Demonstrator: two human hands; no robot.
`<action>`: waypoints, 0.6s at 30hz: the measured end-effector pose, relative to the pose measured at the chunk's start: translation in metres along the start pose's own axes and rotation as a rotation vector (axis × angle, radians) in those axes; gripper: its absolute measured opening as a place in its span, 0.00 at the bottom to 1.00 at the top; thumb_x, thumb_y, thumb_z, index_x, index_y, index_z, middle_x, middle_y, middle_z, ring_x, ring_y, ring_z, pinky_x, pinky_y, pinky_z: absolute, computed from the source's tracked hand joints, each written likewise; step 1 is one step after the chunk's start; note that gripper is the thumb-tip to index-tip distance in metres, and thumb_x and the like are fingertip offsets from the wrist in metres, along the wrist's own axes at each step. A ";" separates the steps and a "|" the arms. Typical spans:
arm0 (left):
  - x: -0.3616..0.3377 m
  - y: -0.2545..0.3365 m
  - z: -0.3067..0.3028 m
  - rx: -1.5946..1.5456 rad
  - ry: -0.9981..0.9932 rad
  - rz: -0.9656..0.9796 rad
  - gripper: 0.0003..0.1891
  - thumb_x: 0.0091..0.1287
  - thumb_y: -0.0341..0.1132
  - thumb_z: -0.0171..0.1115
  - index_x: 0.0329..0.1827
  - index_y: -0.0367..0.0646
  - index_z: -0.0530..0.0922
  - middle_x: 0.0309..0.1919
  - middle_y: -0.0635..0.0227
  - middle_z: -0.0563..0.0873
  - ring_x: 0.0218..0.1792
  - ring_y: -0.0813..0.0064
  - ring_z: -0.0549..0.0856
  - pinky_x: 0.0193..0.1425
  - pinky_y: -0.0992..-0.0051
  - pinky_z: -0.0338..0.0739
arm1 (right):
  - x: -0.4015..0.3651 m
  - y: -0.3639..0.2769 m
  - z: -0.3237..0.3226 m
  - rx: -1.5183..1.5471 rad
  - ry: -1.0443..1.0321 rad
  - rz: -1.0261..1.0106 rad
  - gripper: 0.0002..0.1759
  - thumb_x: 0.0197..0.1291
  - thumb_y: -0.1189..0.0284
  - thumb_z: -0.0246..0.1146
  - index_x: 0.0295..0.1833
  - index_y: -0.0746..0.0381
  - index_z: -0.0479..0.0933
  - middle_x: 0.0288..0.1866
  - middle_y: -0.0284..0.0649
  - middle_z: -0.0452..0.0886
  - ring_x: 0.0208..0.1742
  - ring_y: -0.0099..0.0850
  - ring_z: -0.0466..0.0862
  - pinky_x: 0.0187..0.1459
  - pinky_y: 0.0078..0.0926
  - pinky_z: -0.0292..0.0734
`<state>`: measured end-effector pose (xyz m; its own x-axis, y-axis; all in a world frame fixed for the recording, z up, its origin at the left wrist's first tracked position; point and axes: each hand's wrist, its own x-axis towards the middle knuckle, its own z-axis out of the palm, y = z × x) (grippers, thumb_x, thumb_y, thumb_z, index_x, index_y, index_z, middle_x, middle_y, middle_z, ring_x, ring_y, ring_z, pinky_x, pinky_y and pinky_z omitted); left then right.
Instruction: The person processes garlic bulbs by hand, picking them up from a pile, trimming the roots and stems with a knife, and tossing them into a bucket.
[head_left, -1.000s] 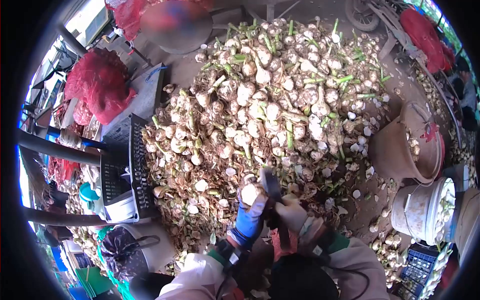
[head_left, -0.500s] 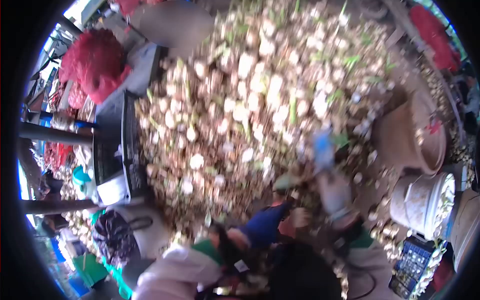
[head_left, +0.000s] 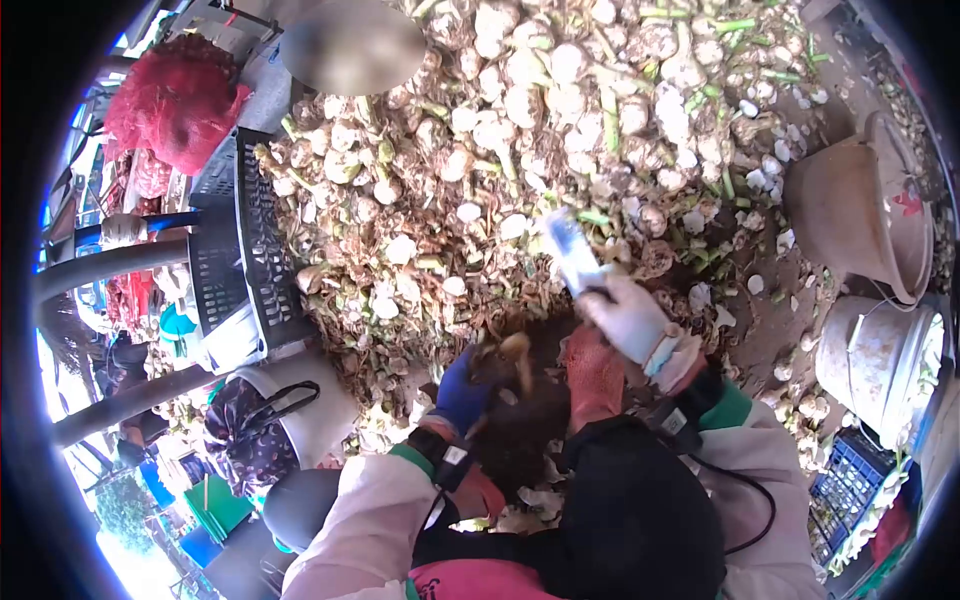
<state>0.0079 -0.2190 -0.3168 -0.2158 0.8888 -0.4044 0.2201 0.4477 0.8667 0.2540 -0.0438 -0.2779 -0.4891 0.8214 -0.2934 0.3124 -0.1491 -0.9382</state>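
Blue-gloved left hand [head_left: 463, 397]: fingers curled near blurred tan stalk [head_left: 517, 350], grip unclear | white garlic bulbs [head_left: 523, 105] lay heaped ahead | broad silver knife [head_left: 570, 245]: clenched by white-gloved right hand [head_left: 628, 320] | risk: loosely held stalk might have rolled, deflecting blade toward left fingers

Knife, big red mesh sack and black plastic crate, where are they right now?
Knife [head_left: 573, 248], head view, on the blade.
Big red mesh sack [head_left: 175, 105], head view, on its bulging middle.
Black plastic crate [head_left: 262, 235], head view, on its slotted side wall.

Left glove [head_left: 463, 394] blue, right glove [head_left: 630, 322] white; mesh sack [head_left: 172, 108] red.
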 end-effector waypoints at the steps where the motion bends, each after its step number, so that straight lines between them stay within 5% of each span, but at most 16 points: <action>1: 0.017 0.038 0.001 0.266 -0.022 -0.006 0.19 0.64 0.31 0.65 0.59 0.45 0.76 0.49 0.57 0.84 0.53 0.61 0.83 0.57 0.66 0.77 | 0.005 -0.008 0.002 0.009 -0.049 0.068 0.15 0.65 0.67 0.61 0.50 0.67 0.80 0.35 0.48 0.86 0.35 0.37 0.86 0.40 0.33 0.79; 2: 0.032 0.064 0.001 0.531 -0.038 -0.023 0.18 0.65 0.29 0.64 0.59 0.43 0.76 0.49 0.58 0.84 0.53 0.65 0.83 0.58 0.68 0.77 | 0.008 -0.014 0.004 0.019 -0.106 0.141 0.15 0.65 0.67 0.61 0.50 0.68 0.80 0.35 0.47 0.86 0.34 0.36 0.86 0.40 0.32 0.79; 4: 0.070 0.072 -0.013 0.382 0.238 0.516 0.13 0.69 0.27 0.61 0.56 0.40 0.76 0.46 0.62 0.85 0.49 0.71 0.84 0.54 0.72 0.78 | 0.011 -0.023 0.002 -0.129 0.020 -0.040 0.15 0.65 0.67 0.61 0.49 0.68 0.79 0.34 0.46 0.86 0.32 0.36 0.86 0.38 0.31 0.79; 8: 0.092 0.084 -0.057 0.174 0.260 0.271 0.07 0.70 0.27 0.59 0.49 0.39 0.78 0.42 0.68 0.85 0.41 0.80 0.83 0.47 0.77 0.77 | 0.002 -0.033 -0.016 -0.122 0.269 -0.091 0.14 0.66 0.67 0.60 0.46 0.67 0.78 0.33 0.48 0.85 0.28 0.37 0.84 0.32 0.33 0.78; 10: 0.091 0.086 -0.042 0.149 0.124 0.419 0.10 0.67 0.31 0.64 0.49 0.41 0.78 0.39 0.66 0.84 0.40 0.74 0.84 0.45 0.73 0.79 | 0.001 -0.007 -0.023 -0.123 0.393 -0.107 0.12 0.67 0.68 0.59 0.47 0.66 0.77 0.30 0.42 0.83 0.23 0.29 0.80 0.26 0.27 0.74; 11: 0.083 0.096 -0.027 0.669 0.178 0.465 0.15 0.62 0.38 0.69 0.50 0.43 0.79 0.39 0.60 0.83 0.43 0.66 0.84 0.49 0.67 0.80 | -0.002 0.000 -0.027 -0.127 0.391 -0.102 0.12 0.67 0.68 0.59 0.47 0.66 0.77 0.30 0.42 0.83 0.23 0.29 0.80 0.26 0.27 0.74; 13: 0.092 0.106 0.008 0.766 0.147 0.504 0.26 0.55 0.41 0.75 0.57 0.48 0.77 0.47 0.56 0.83 0.48 0.53 0.82 0.55 0.61 0.78 | -0.011 0.003 -0.029 0.389 0.406 0.279 0.10 0.68 0.70 0.57 0.49 0.64 0.77 0.26 0.32 0.78 0.20 0.20 0.75 0.22 0.20 0.68; 15: 0.105 0.113 0.036 0.966 0.174 0.673 0.32 0.55 0.43 0.72 0.65 0.53 0.74 0.58 0.54 0.78 0.56 0.52 0.79 0.57 0.58 0.77 | -0.019 -0.003 -0.032 0.335 0.402 0.295 0.10 0.69 0.71 0.57 0.50 0.64 0.76 0.25 0.29 0.76 0.20 0.17 0.72 0.22 0.18 0.65; 17: 0.120 0.063 0.066 0.946 0.101 0.619 0.32 0.56 0.44 0.71 0.66 0.53 0.73 0.58 0.53 0.78 0.56 0.52 0.79 0.57 0.58 0.77 | -0.026 -0.009 -0.035 0.231 0.379 0.320 0.09 0.69 0.72 0.57 0.49 0.65 0.77 0.25 0.26 0.74 0.21 0.14 0.71 0.22 0.15 0.64; 18: 0.128 0.063 0.074 0.937 0.028 0.568 0.32 0.57 0.45 0.70 0.66 0.52 0.73 0.58 0.52 0.77 0.56 0.52 0.79 0.57 0.59 0.77 | -0.028 -0.008 -0.036 0.100 0.371 0.290 0.09 0.68 0.71 0.58 0.47 0.64 0.77 0.24 0.32 0.78 0.21 0.23 0.76 0.23 0.23 0.69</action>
<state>0.0646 -0.0696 -0.3360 0.1269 0.9919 0.0012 0.9279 -0.1192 0.3533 0.2948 -0.0463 -0.2559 -0.0638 0.8765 -0.4771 0.3039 -0.4383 -0.8459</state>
